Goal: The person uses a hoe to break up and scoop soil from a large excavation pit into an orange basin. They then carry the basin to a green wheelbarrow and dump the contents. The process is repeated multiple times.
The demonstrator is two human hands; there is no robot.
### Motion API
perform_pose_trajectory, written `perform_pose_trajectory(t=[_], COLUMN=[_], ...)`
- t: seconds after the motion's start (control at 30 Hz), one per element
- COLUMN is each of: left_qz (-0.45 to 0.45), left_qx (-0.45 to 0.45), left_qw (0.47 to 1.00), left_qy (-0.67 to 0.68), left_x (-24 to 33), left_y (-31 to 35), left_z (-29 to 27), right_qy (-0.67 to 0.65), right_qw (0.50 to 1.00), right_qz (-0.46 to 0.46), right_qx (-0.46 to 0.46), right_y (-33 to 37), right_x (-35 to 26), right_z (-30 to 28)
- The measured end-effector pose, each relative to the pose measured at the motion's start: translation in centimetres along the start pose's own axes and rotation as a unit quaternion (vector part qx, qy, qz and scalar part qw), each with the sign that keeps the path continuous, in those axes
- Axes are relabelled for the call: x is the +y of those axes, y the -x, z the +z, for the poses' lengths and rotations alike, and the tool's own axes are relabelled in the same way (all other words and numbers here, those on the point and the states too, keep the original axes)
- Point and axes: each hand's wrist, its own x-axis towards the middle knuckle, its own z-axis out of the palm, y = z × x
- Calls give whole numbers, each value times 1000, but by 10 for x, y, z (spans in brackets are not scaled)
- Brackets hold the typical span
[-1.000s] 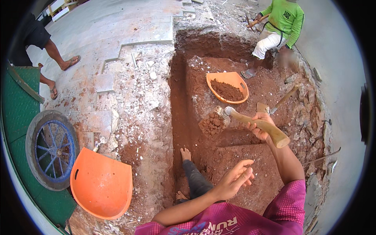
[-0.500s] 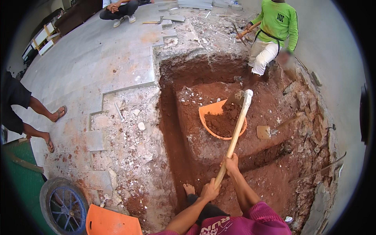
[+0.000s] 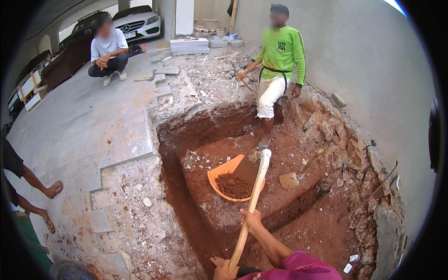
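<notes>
My right hand is wrapped around the middle of a hoe's pale wooden handle. Lower down, at the picture's bottom edge, my left hand grips the same handle near its end. The hoe's blade is at the far side of an orange basin, over the loose red soil heaped inside it. That basin sits on a raised block of earth within the dug pit. Toes of a bare foot show beside my left hand.
A shovel lies right of the basin. Narrow trenches run around the earth block. Beyond the basin stands a co-worker in green, holding a tool. Another person squats on the paving; someone's sandalled feet are at left.
The view has tilted up, showing more of the background. My hands are farther apart on the handle, the left one lower. The hoe's head remains at the basin, with less soil hiding its blade.
</notes>
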Motion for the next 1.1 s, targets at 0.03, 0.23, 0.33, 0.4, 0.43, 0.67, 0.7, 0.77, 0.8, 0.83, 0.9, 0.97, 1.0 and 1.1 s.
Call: perform_pose_trajectory(t=[0.03,0.23,0.33,0.4,0.43,0.67,0.7,0.77,0.8,0.83,0.9,0.97,1.0,1.1], left_qz=[67,-159,-199,-209,-215,-310,-323,-361,-376,-388,-392,-385,-389,-441], left_qx=[47,-67,-86,-95,-99,-129,-131,-129,-126,-131,-131,-122,-113,-97], left_qw=[991,976,962,957,955,918,911,895,889,881,874,875,875,861], left_qy=[-107,133,165,177,179,212,219,227,230,239,254,266,265,233], left_x=[-3,-5,-6,-2,0,9,9,6,2,2,-4,-5,-9,-14], left_y=[9,-32,-34,-27,-22,73,90,135,157,181,211,244,258,269], left_z=[4,-3,-19,-27,-29,-39,-39,-41,-41,-40,-34,-24,-23,-25], right_qy=[14,-75,-135,-180,-190,-283,-295,-311,-321,-332,-354,-294,-299,-315], right_qw=[1000,989,977,968,964,905,895,881,875,866,850,886,885,878], right_qz=[10,98,137,150,156,232,237,258,271,283,303,280,286,306], right_qx=[21,83,98,91,97,219,234,245,241,246,245,223,211,188], right_y=[11,50,46,51,55,76,79,81,82,90,94,101,101,107], right_x=[18,93,106,120,125,245,261,296,305,315,326,338,339,337], right_z=[-5,-53,-93,-130,-146,-251,-268,-292,-300,-316,-338,-356,-351,-345])
